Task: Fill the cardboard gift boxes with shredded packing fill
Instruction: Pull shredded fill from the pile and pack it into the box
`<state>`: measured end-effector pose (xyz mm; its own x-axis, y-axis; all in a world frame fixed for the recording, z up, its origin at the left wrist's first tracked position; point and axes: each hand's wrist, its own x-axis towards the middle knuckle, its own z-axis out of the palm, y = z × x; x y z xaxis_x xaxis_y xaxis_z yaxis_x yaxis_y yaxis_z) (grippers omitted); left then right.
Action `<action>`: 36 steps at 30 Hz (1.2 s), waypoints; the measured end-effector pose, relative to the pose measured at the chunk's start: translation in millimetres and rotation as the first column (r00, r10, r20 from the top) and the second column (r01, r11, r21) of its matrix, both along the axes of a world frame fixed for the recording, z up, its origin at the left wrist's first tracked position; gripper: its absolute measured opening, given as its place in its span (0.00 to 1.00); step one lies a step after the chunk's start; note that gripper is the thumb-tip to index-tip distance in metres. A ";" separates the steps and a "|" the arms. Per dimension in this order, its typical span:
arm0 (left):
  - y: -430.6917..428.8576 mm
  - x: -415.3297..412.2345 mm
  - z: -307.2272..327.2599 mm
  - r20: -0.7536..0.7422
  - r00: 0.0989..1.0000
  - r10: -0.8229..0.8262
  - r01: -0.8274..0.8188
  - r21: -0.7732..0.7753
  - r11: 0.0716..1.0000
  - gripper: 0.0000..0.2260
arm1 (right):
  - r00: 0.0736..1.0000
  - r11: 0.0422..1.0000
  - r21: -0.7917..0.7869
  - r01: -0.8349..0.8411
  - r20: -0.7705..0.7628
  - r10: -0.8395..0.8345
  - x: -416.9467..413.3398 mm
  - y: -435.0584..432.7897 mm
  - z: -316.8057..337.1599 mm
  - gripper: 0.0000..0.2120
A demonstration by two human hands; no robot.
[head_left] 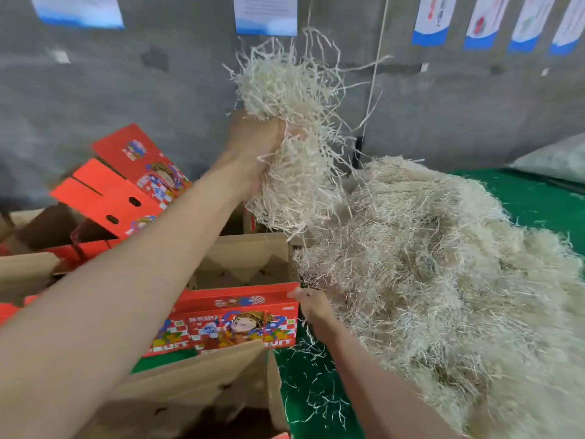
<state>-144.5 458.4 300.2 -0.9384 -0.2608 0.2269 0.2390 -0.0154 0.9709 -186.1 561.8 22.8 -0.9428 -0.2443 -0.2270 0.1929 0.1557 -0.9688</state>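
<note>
My left hand (pixel 253 144) is raised high and grips a big bunch of pale shredded fill (pixel 291 122), strands hanging down over an open red gift box (pixel 240 315) with brown cardboard inside. At that box's right top corner my right hand (pixel 311 304) pinches the rim. A large heap of the same shredded fill (pixel 443 280) lies to the right of the box on the green surface (pixel 538 201).
More red printed boxes (pixel 133 182) stand open at the back left. A brown cardboard flap (pixel 202 384) of another box sits close in front. Loose strands litter the green surface near my right forearm. A grey wall with posters rises behind.
</note>
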 end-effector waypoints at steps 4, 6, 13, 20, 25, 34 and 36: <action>-44.7 20.8 -12.8 -0.042 0.999 0.026 -0.021 0.112 0.994 0.08 | 0.937 0.825 -0.541 0.163 0.347 0.042 7.5 -12.7 34.5 0.17; -62.0 30.5 -30.5 0.000 0.999 0.047 -0.047 0.149 0.988 0.07 | 0.918 0.705 -0.696 0.135 0.356 0.176 17.0 -25.4 66.9 0.15; -105.9 81.0 -90.3 0.132 0.982 0.132 -0.163 0.266 0.950 0.09 | 0.808 0.577 -0.759 -0.301 0.118 0.577 85.8 -57.5 114.6 0.27; -122.7 141.4 -172.9 0.389 0.911 0.137 -0.231 0.207 0.951 0.13 | 0.899 0.864 -0.411 -0.290 0.192 0.393 121.9 -91.8 102.7 0.08; -123.6 180.2 -229.5 0.464 0.879 0.111 -0.225 0.198 0.954 0.10 | 0.903 0.940 -0.128 -0.315 0.265 0.339 123.4 -101.8 75.1 0.13; -181.6 206.1 -258.3 0.758 0.640 -0.125 0.306 -0.102 0.947 0.30 | 0.855 0.815 0.324 -0.481 0.379 0.354 115.4 -96.2 17.4 0.22; -189.5 206.4 -259.7 0.805 0.569 -0.166 0.380 -0.079 0.922 0.38 | 0.840 0.788 0.341 -0.512 0.390 0.376 119.3 -96.2 8.1 0.26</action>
<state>61.8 268.9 40.5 -0.7989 -0.0051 -0.6015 -0.5773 0.2871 0.7644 -66.9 465.6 30.9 -0.6265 -0.4368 -0.6455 0.2562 0.6668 -0.6998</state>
